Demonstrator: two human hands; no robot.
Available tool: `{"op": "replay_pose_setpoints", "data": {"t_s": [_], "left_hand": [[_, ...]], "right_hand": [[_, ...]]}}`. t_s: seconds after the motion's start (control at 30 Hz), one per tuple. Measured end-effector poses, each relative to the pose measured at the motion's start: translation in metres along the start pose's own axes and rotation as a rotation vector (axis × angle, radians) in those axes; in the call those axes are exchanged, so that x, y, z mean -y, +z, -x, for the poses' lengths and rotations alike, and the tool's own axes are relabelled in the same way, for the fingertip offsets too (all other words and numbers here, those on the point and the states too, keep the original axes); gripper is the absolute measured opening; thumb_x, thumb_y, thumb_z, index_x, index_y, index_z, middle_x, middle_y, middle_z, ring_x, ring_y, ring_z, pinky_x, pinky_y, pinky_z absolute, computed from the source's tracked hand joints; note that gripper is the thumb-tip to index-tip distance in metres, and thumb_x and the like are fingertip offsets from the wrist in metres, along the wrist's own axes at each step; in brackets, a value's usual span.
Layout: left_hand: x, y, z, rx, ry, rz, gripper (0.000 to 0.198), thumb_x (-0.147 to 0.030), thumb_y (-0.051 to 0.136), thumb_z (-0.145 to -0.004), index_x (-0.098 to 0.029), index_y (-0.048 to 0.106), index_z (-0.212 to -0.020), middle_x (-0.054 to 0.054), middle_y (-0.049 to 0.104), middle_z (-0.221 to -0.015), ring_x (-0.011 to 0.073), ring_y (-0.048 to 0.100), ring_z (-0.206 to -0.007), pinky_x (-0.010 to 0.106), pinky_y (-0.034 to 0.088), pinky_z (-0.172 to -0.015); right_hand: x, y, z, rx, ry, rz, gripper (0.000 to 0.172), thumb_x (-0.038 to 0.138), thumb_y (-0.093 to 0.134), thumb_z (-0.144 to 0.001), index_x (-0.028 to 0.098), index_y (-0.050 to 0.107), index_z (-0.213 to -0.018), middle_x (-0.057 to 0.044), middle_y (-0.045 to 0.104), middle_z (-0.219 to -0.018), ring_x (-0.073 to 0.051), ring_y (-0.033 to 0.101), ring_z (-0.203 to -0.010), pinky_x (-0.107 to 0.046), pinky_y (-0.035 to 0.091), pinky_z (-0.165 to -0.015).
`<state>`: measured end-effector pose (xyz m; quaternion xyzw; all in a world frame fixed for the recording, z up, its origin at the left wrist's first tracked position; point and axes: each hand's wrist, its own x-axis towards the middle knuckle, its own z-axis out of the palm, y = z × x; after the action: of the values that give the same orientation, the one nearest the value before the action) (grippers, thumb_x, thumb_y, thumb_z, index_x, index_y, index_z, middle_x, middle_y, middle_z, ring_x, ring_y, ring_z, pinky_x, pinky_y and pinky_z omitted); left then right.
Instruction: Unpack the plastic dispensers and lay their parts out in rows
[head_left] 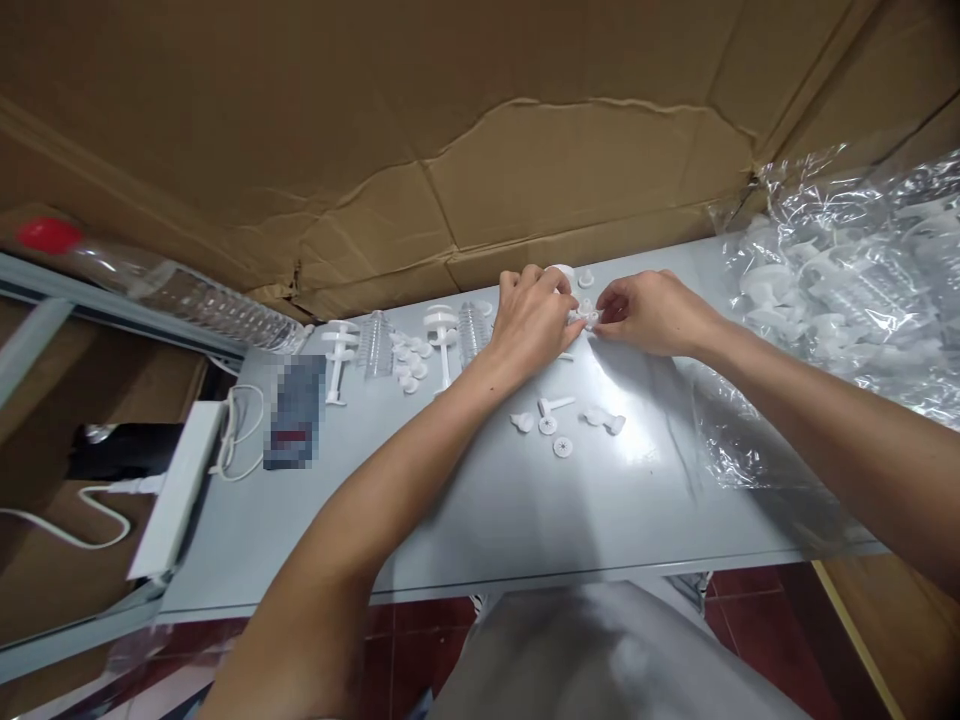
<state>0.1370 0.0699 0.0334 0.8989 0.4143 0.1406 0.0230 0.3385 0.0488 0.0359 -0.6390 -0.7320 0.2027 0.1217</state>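
Note:
Near the back of the table, my left hand (531,315) has its fingers curled, thumb and forefinger at the edge of a small white plastic piece (587,314). From the other side my right hand (651,312) pinches at the same piece; the fingertips partly hide it. Just behind them sits a small white nozzle-like part (586,280). Closer to the front edge are a white part with a thin stem (553,405), a round slotted disc (562,447) with a second one by it, a white cone-shaped piece (522,422) and a white two-lobed piece (603,419).
Left of my hands lie white plungers (339,360), clear ribbed tubes (377,345) and a pile of small white pieces (410,362). Farther left are a blurred-out dark item (295,412), a power strip (178,490) and a bottle (187,295). A clear bag (840,290) of white parts lies right; cardboard (480,130) stands behind.

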Motion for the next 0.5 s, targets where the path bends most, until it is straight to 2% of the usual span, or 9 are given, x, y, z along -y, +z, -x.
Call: {"op": "replay_pose_setpoints", "data": {"t_s": [0.1,0.13,0.2,0.23,0.3,0.37,0.4,0.5], "left_hand": [[0.003,-0.024,0.033,-0.075,-0.006,0.126,0.025,-0.034,0.073,-0.098,-0.021,0.080,-0.118,0.010,0.075,-0.125,0.0289,0.066,-0.115,0.047,0.048,-0.101],[0.005,-0.034,0.048,-0.063,0.001,0.193,0.026,-0.036,0.072,-0.099,-0.022,0.079,-0.120,0.008,0.076,-0.121,0.0258,0.069,-0.109,0.042,0.051,-0.097],[0.008,-0.050,0.081,0.049,-0.007,0.284,0.026,-0.038,0.072,-0.098,-0.024,0.079,-0.119,0.005,0.079,-0.116,0.0213,0.073,-0.096,0.036,0.055,-0.087],[0.010,-0.054,0.097,0.116,-0.018,0.297,0.027,-0.039,0.073,-0.097,-0.025,0.078,-0.120,0.004,0.079,-0.117,0.0213,0.074,-0.096,0.035,0.056,-0.085],[0.013,-0.055,0.122,0.211,-0.059,0.290,0.031,-0.036,0.075,-0.095,-0.026,0.076,-0.123,0.004,0.079,-0.122,0.0238,0.075,-0.103,0.038,0.058,-0.090],[0.014,-0.047,0.137,0.260,-0.092,0.274,0.028,-0.032,0.072,-0.095,-0.026,0.076,-0.122,0.004,0.078,-0.124,0.0256,0.075,-0.109,0.041,0.057,-0.096],[0.014,-0.042,0.141,0.269,-0.103,0.277,0.024,-0.030,0.070,-0.097,-0.026,0.077,-0.119,0.004,0.079,-0.123,0.0254,0.075,-0.110,0.041,0.057,-0.097],[0.016,-0.034,0.146,0.249,-0.163,0.322,0.017,-0.030,0.063,-0.101,-0.025,0.078,-0.108,0.004,0.080,-0.117,0.0236,0.076,-0.105,0.039,0.058,-0.094]], "right_hand": [[0.012,-0.009,0.030,0.038,0.005,0.042,0.040,0.051,0.069,-0.087,0.020,0.080,-0.110,-0.006,0.080,-0.094,-0.026,0.074,-0.092,-0.037,0.053,-0.088],[0.018,-0.011,0.041,0.079,-0.017,0.051,0.045,0.057,0.068,-0.087,0.022,0.081,-0.110,-0.006,0.080,-0.096,-0.026,0.074,-0.091,-0.038,0.053,-0.086],[0.029,-0.010,0.062,0.174,-0.076,0.075,0.048,0.062,0.068,-0.085,0.024,0.081,-0.111,-0.007,0.080,-0.100,-0.027,0.073,-0.092,-0.038,0.053,-0.081],[0.034,-0.008,0.069,0.219,-0.101,0.097,0.044,0.060,0.068,-0.085,0.025,0.081,-0.110,-0.007,0.080,-0.100,-0.027,0.072,-0.091,-0.037,0.052,-0.078],[0.044,-0.002,0.078,0.296,-0.137,0.157,0.028,0.046,0.069,-0.086,0.026,0.080,-0.101,-0.007,0.078,-0.098,-0.026,0.071,-0.085,-0.035,0.049,-0.073],[0.050,0.005,0.081,0.339,-0.159,0.206,0.012,0.031,0.066,-0.085,0.025,0.077,-0.088,-0.006,0.076,-0.094,-0.022,0.068,-0.079,-0.033,0.045,-0.068],[0.052,0.008,0.081,0.345,-0.168,0.218,0.010,0.025,0.065,-0.085,0.025,0.074,-0.082,-0.005,0.075,-0.091,-0.020,0.066,-0.075,-0.032,0.043,-0.067],[0.050,0.014,0.081,0.330,-0.191,0.207,0.019,0.021,0.059,-0.088,0.023,0.065,-0.070,-0.004,0.071,-0.081,-0.017,0.060,-0.067,-0.032,0.040,-0.063]]}}
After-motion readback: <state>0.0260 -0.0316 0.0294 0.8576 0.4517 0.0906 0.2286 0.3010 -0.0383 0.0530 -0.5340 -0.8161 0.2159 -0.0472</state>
